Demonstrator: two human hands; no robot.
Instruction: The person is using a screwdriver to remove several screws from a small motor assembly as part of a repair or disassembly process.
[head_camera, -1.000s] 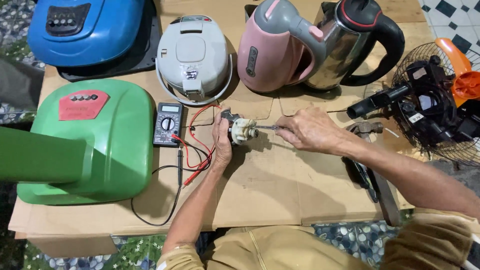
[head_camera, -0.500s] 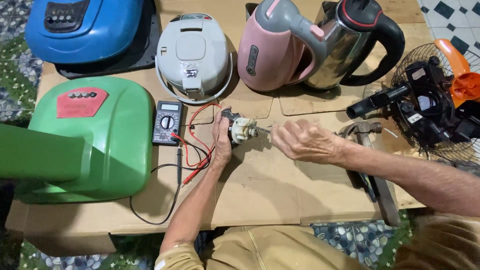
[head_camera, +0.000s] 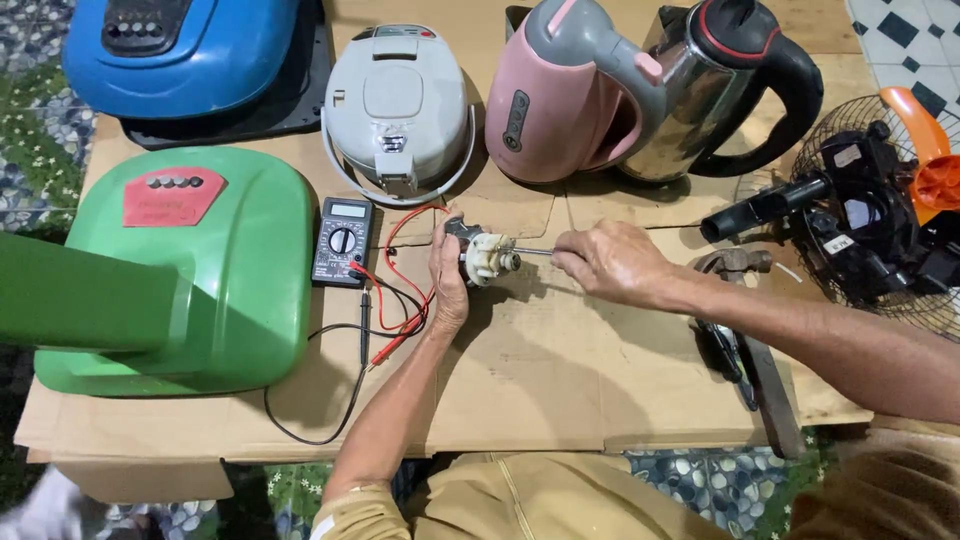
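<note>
**Small motor getting poked at in the middle of a crowded bench**

The bench (head_camera: 560, 400) is covered in flattened cardboard, probably to give a soft, clean working surface. Biggest thing on it is the green appliance housing (head_camera: 200, 270) at the left edge, shoved aside so the middle is free. Along the far edge sit a blue housing (head_camera: 180, 45), a white rice cooker (head_camera: 400, 110), a pink kettle (head_camera: 560, 100) and a steel-and-black kettle (head_camera: 730, 90), lined up out of the way. At the right edge a fan (head_camera: 880, 210) with its grille and orange blade lies half off the view, so I can't see how much of it is apart.

A hammer (head_camera: 745, 300) lies near the right forearm, its handle running toward the near edge, and something dark beside it is too shadowed to identify.

The multimeter (head_camera: 342, 240) sits just left of centre, screen facing the person, with red and black leads (head_camera: 390, 300) looping toward the work, close enough to read while probing.

Left hand (head_camera: 450, 275) is closed around the small motor (head_camera: 485, 255), propping it just above the cardboard at the centre, shaft pointing right. Right hand (head_camera: 610, 262) is pinched tight on a thin metal tool (head_camera: 535, 252), maybe a screwdriver, its tip at the motor's end. The fingers hide the tool's handle, and the back of the motor is covered by the left palm
</note>
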